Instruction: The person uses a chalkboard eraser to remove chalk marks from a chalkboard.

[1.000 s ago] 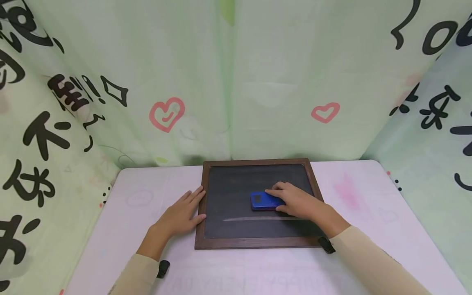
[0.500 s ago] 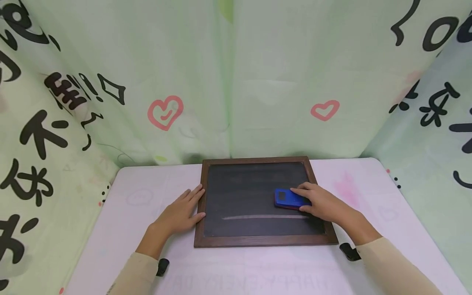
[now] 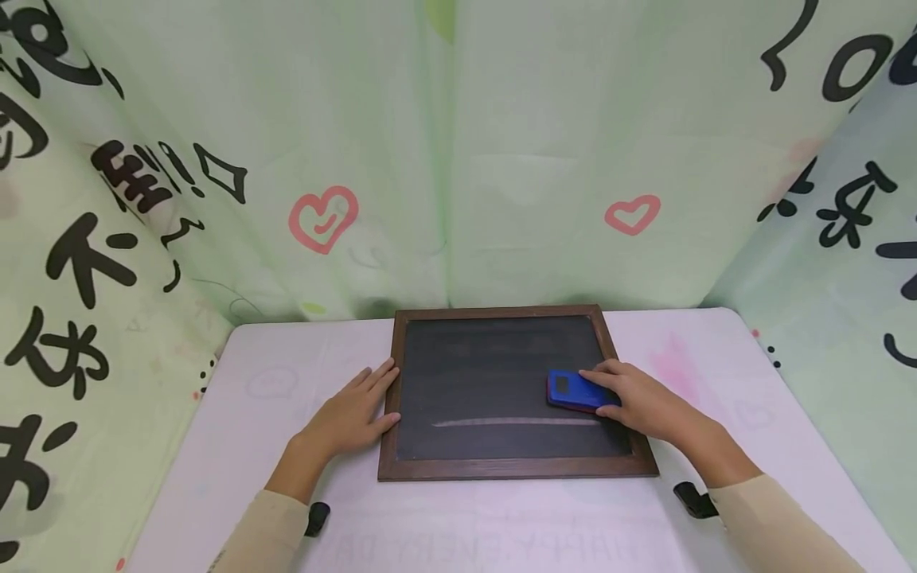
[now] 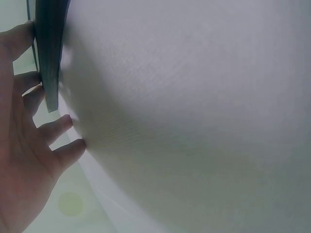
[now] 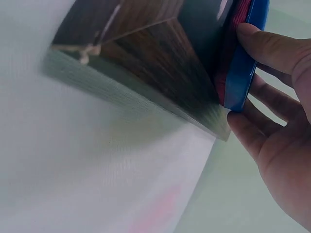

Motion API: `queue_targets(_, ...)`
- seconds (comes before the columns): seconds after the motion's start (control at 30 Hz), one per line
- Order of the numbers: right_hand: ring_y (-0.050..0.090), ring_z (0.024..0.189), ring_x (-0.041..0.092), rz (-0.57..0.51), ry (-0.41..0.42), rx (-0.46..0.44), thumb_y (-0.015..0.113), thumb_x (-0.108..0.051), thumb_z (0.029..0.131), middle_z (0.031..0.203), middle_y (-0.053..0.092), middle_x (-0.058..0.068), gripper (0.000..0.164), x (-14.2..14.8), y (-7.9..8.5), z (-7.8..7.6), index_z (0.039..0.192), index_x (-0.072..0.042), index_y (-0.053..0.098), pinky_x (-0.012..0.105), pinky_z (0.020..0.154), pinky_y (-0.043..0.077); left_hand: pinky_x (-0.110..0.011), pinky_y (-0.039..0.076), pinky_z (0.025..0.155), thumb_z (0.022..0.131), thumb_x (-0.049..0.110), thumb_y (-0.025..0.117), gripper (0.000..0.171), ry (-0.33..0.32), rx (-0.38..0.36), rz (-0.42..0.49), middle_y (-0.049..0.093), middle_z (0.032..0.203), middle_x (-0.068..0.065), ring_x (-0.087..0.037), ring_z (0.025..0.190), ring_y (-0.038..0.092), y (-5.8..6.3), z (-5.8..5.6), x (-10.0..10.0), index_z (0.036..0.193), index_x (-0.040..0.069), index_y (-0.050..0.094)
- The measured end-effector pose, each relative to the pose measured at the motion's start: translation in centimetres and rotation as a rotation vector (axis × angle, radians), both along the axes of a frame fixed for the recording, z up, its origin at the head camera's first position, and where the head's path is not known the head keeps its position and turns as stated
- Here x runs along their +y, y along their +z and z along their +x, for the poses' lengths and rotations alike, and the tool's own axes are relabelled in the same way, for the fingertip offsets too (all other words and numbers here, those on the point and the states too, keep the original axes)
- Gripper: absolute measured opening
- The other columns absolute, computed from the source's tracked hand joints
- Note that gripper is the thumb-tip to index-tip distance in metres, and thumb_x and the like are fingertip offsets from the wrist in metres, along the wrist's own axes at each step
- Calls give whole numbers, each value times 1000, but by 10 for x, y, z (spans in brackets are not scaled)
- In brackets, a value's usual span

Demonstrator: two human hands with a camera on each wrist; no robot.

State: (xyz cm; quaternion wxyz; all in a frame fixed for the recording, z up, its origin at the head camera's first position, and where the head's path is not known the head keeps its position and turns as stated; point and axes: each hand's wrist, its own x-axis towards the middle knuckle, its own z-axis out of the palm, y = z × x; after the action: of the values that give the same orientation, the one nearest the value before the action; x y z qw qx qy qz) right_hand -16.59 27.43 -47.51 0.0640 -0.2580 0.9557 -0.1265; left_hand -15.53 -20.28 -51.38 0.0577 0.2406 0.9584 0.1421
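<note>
A small blackboard (image 3: 473, 374) in a brown wooden frame lies on the white table. One pale chalk line (image 3: 516, 422) runs across its lower part. My right hand (image 3: 648, 402) grips a blue chalkboard eraser (image 3: 582, 390) by its sides, near the board's right edge. In the right wrist view the eraser (image 5: 240, 73) shows a dark red pad facing the board, with the thumb on one side and fingers on the other. My left hand (image 3: 347, 418) rests with straight fingers on the board's left frame. The left wrist view shows its fingertips (image 4: 31, 77) against the frame (image 4: 51, 53).
The white table (image 3: 301, 350) surrounds the board and carries a faint pink stain (image 3: 673, 362) at the right. A pale green curtain (image 3: 516, 159) with black lettering and red hearts stands behind and along both sides.
My right hand has slid the eraser rightward across the board, from its middle to near the right frame, drifting slightly nearer in the last half second. The left hand has stayed on the frame.
</note>
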Motion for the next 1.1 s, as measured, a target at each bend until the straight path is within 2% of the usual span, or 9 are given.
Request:
queue_targets(0.3, 61, 118, 38, -16, 33, -25, 81, -19, 90, 131, 60, 21, 61, 3, -1, 7, 144, -1, 59, 54, 97, 56, -58, 37, 120, 105, 43, 56, 74, 9, -14, -6, 23, 172, -9, -48, 152, 31, 1, 0, 1, 163, 6, 30)
queue_targets(0.6, 62, 118, 34, -6, 72, -5, 82, -21, 89, 131, 61, 17, 62, 1, -2, 21, 144, -3, 60, 49, 96, 57, -59, 38, 120, 105, 42, 57, 74, 8, -9, -7, 24, 172, -10, -49, 151, 32, 4, 2, 2, 163, 5, 30)
queue_targets(1.1, 62, 116, 29, -1, 122, 19, 82, -26, 89, 130, 62, 13, 63, -15, -3, 32, 145, -4, 60, 47, 94, 58, -59, 37, 120, 105, 42, 56, 73, 2, -17, -4, 24, 172, -10, -49, 152, 32, 5, 1, 1, 163, 6, 31)
